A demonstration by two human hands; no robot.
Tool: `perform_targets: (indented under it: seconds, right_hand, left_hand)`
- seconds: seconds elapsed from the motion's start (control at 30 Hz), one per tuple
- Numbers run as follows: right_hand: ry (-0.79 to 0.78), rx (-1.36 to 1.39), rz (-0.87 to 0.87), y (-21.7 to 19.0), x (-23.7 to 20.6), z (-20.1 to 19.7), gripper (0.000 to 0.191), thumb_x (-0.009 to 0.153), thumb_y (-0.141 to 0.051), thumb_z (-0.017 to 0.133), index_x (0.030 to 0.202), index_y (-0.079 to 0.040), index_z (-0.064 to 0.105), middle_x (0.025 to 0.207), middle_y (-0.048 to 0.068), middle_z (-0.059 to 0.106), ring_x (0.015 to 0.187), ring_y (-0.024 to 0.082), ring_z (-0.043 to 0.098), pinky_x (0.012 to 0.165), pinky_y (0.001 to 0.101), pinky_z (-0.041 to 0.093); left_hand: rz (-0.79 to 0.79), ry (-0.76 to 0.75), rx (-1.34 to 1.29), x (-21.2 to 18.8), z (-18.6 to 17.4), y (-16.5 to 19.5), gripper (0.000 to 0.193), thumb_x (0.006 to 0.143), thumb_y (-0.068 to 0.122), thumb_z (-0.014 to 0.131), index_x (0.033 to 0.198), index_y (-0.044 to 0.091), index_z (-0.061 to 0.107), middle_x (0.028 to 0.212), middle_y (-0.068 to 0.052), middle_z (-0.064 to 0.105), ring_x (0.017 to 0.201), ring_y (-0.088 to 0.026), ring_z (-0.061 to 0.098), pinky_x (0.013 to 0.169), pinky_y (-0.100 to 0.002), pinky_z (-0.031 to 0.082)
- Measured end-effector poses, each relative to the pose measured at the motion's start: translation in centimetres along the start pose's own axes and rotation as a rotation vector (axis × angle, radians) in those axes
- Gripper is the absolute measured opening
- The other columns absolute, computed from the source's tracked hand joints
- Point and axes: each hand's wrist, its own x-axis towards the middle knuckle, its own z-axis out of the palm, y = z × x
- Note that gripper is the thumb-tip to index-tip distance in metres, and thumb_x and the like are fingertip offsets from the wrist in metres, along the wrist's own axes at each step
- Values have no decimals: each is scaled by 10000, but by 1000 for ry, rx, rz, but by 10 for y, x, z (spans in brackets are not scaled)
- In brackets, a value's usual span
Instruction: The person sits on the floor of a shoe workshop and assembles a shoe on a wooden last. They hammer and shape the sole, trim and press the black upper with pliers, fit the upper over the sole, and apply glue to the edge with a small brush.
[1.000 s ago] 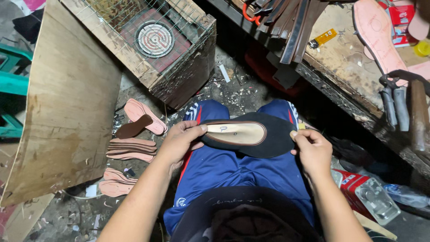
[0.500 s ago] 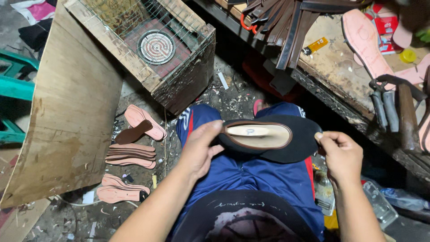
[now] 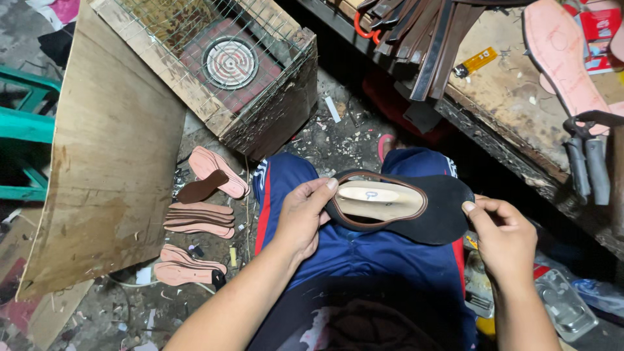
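Fitting step, I judge: left hand [image 3: 300,218] and right hand [image 3: 504,235] pinch the black sole [image 3: 439,211]; pressing the tan insole [image 3: 374,201] flat comes next.

Only 1 view: a head-worn camera looking steeply down, close over the seated person's lap; the blue shorts [image 3: 364,260] fill the lower centre; left of the shorts lies floor; right and above them a wooden workbench [image 3: 513,104] edge.

Dim, sharp view lit from above, with dark shadowed edges.
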Motion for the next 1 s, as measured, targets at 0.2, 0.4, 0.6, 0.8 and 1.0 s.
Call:
perform_targets:
  seconds: [0.2, 0.4, 0.6, 0.8, 1.0]
  right_hand:
    - [-22, 9, -27, -3, -1, 6, 129, 941, -84, 754, 1016, 18, 733, 1126, 66, 750, 992, 90, 669, 918, 247, 534]
    - [-7, -45, -38, -3, -4, 9, 129, 946, -81, 760, 1028, 15, 737, 1133, 76, 751, 999, 98, 669, 933, 256, 534]
    - [-6, -5, -32, -1, -4, 12, 132, 947, -75, 760, 1041, 13, 732, 1124, 77, 748, 982, 98, 676, 908, 256, 550]
    - [-8, -21, -51, 3, -3, 14, 140, 952, -85, 766, 1040, 16, 730, 1132, 81, 747, 986, 95, 675, 909, 257, 554]
    - [43, -61, -49, 15, 0, 12, 139, 984, -107, 761, 1039, 17, 732, 1016, 52, 739, 868, 70, 653, 815, 234, 542]
  left_hand:
    - [2, 44, -107, 5, -4, -11, 380, 924, 264, 716, 1191, 7, 631, 1055, -95, 731, 937, -176, 715, 842, -332, 587]
    - [19, -68, -258, 5, -11, -19, 394, 974, 325, 661, 1203, 5, 651, 1117, -112, 733, 1006, -190, 699, 907, -358, 562]
    - [61, -46, -266, 8, -15, -25, 341, 968, 257, 659, 1178, -12, 648, 1112, -134, 738, 1001, -206, 718, 916, -367, 589]
    - [52, -3, -237, 11, -16, -24, 304, 989, 223, 650, 1149, -35, 660, 1096, -145, 740, 976, -206, 719, 906, -356, 586]
    - [36, 32, -207, 13, -15, -23, 296, 981, 236, 646, 1121, -23, 668, 1072, -127, 745, 963, -188, 716, 911, -353, 582]
